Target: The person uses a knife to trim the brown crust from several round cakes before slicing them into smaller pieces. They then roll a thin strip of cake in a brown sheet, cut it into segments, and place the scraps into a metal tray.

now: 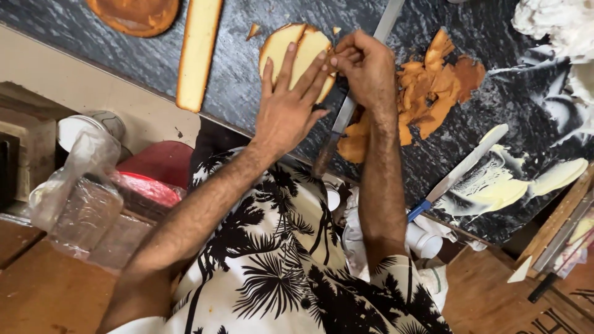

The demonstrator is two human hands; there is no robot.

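Two thin round sponge-cake slices (297,52), pale yellow on the cut face with a thin brown crust at the rim, lying flat and overlapping on the dark speckled counter (241,74), toward the far side, a little left of centre. Left slice tucked partly under the right one, its far edge showing a small torn notch in the crust. Near halves largely covered by the left hand (288,105), pressed flat with fingers spread over both. Right edge of the right slice pinched, probably at the crust, by the right hand (365,68); exact contact hard to make out.
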